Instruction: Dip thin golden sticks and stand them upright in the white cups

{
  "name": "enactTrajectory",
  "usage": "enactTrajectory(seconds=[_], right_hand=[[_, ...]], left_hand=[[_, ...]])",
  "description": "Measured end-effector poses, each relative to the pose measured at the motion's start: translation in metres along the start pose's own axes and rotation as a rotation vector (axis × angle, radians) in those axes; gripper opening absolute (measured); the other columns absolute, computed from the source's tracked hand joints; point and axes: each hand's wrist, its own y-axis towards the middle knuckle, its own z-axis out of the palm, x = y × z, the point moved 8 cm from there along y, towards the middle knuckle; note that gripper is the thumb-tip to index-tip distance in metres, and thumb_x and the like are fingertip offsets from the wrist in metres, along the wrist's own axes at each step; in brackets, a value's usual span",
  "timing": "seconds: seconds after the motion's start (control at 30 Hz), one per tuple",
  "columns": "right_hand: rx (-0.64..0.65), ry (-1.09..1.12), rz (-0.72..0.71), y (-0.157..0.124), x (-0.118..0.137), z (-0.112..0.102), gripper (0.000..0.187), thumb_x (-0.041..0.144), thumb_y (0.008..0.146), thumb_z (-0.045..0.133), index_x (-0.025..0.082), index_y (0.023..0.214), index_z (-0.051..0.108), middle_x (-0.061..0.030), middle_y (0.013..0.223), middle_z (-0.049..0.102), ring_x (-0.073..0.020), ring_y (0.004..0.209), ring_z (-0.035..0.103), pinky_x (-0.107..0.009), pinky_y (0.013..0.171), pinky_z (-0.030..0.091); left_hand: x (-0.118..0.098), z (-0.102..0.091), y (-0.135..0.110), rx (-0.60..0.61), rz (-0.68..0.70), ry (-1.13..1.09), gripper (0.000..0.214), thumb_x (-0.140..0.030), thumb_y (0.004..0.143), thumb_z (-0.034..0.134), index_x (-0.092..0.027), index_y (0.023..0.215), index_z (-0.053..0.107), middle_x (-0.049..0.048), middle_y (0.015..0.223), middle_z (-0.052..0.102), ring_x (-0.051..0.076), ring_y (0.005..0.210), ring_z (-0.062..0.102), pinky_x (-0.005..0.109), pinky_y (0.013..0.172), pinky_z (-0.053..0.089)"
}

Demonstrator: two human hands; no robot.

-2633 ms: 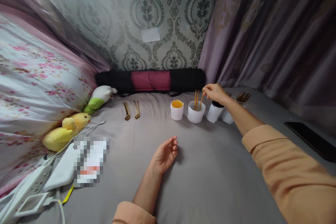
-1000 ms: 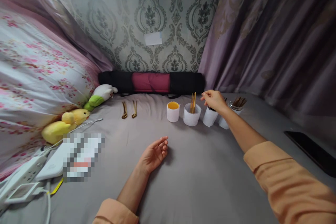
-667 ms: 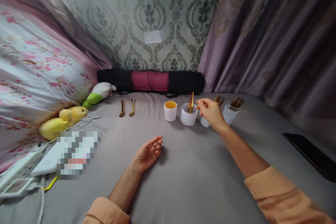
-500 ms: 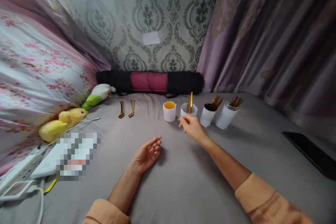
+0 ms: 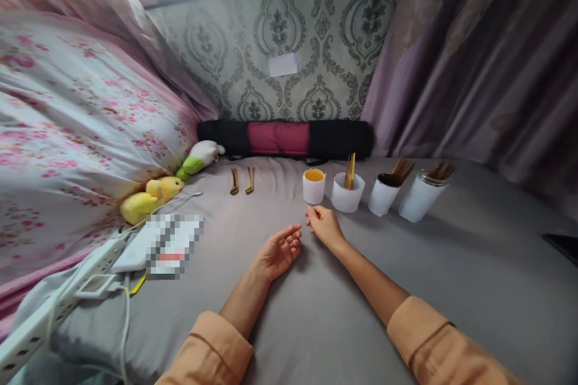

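At the far left, on the grey sheet [image 5: 293, 343], lies a white power strip [image 5: 58, 313]. A yellow toy [image 5: 139, 206] and a white-and-green toy [image 5: 201, 156] rest against the flowered cloth [image 5: 103, 102]. Next come 2 small bunches of bent sticks [image 5: 234, 182], gold-coloured, side by side. The left hand [image 5: 279, 251] lies palm up, fingers loosely curled and relaxed, with nothing in it. Behind it stands a small white cup [image 5: 313, 191], yellow inside. Just in front of that cup is the right hand [image 5: 324, 225], near the left, fingertips drawn together; I cannot tell whether anything sits between them. To its right stand 3 more white containers: a wide cup [image 5: 347, 200] with a few upright sticks [image 5: 350, 171], a dark-lined cup [image 5: 380, 198] and a jar [image 5: 419, 200], these last 2 with sticks leaning out rightward. A black phone [image 5: 562, 246] lies at the right edge.
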Motion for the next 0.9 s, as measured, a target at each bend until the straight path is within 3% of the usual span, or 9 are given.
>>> enactTrajectory(seconds=[0.23, 0.6, 0.73, 0.9], right_hand=[[-0.035, -0.125, -0.093, -0.005, -0.012, 0.006, 0.036, 0.043, 0.082, 0.037, 0.016, 0.075, 0.06, -0.0038, 0.057, 0.061, -0.0125, 0.046, 0.054, -0.021, 0.043, 0.038], [-0.014, -0.087, -0.101, -0.006, -0.009, 0.007, 0.036, 0.044, 0.082, 0.038, 0.015, 0.076, 0.059, -0.0023, 0.057, 0.059, -0.0112, 0.042, 0.052, -0.021, 0.044, 0.038], [-0.006, -0.092, -0.105, -0.006, -0.01, 0.008, 0.036, 0.044, 0.082, 0.038, 0.015, 0.077, 0.06, -0.0028, 0.057, 0.06, -0.011, 0.043, 0.052, -0.021, 0.044, 0.038], [-0.004, -0.095, -0.072, -0.005, -0.012, 0.008, 0.036, 0.044, 0.082, 0.039, 0.016, 0.077, 0.061, -0.0028, 0.057, 0.06, -0.0115, 0.043, 0.052, -0.021, 0.044, 0.038]], left_hand=[[-0.002, 0.002, 0.004, -0.003, 0.01, 0.022, 0.011, -0.016, 0.076, 0.056, -0.009, 0.084, 0.06, 0.0029, 0.069, 0.056, 0.004, 0.054, 0.047, 0.016, 0.048, 0.037], [-0.014, -0.005, 0.016, -0.102, 0.027, 0.12, 0.009, -0.012, 0.074, 0.056, -0.008, 0.082, 0.059, 0.002, 0.064, 0.056, 0.004, 0.051, 0.047, 0.015, 0.047, 0.036], [-0.036, -0.011, 0.022, -0.229, 0.098, 0.393, 0.007, -0.012, 0.075, 0.053, -0.009, 0.079, 0.058, 0.0023, 0.064, 0.055, 0.004, 0.049, 0.047, 0.016, 0.048, 0.038], [-0.073, -0.02, 0.035, -0.315, 0.188, 0.578, 0.004, -0.012, 0.073, 0.056, -0.009, 0.076, 0.057, 0.0028, 0.064, 0.055, 0.005, 0.047, 0.046, 0.017, 0.045, 0.035]])
